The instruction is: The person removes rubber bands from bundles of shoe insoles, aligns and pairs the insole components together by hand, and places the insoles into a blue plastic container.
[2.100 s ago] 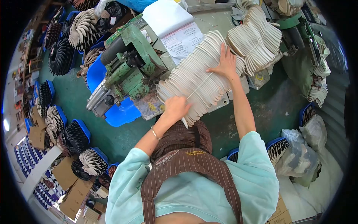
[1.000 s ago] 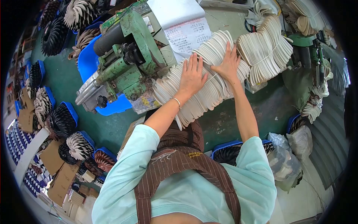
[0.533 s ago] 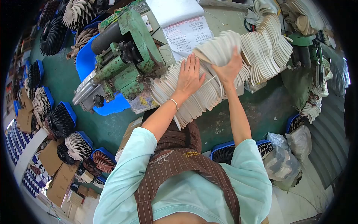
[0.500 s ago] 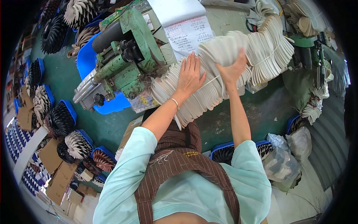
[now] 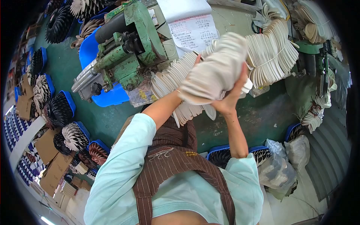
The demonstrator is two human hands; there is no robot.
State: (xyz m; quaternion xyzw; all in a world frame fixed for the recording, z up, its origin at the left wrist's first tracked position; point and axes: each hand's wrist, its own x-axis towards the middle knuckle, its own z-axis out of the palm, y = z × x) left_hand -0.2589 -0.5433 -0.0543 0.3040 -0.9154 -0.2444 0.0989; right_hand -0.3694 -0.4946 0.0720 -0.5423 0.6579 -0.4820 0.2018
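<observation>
A thick stack of cream insoles (image 5: 215, 71), blurred by motion, is lifted at a slant between my two hands. My right hand (image 5: 230, 98) is closed around its right side, thumb toward the bottom. Most of my left hand (image 5: 197, 60) is hidden behind the stack; only a fingertip shows past its upper left edge, so its grip is out of sight. Below and left of the held stack lies a row of similar insoles (image 5: 170, 79) on the bench. Another long row of insoles (image 5: 268, 56), with a string around it, lies just right of my right hand.
A green machine (image 5: 131, 71) with a blue bin (image 5: 88, 52) stands left of the insoles. A handwritten notepad (image 5: 193, 32) lies behind them. Blue trays (image 5: 67, 101) of stacked pieces cover the floor at left. Clear plastic bags (image 5: 279, 170) sit at lower right.
Both hands were resting on the bench row of insoles. Now a stack is up off the row, tilted toward me, and my left hand has gone behind it.
</observation>
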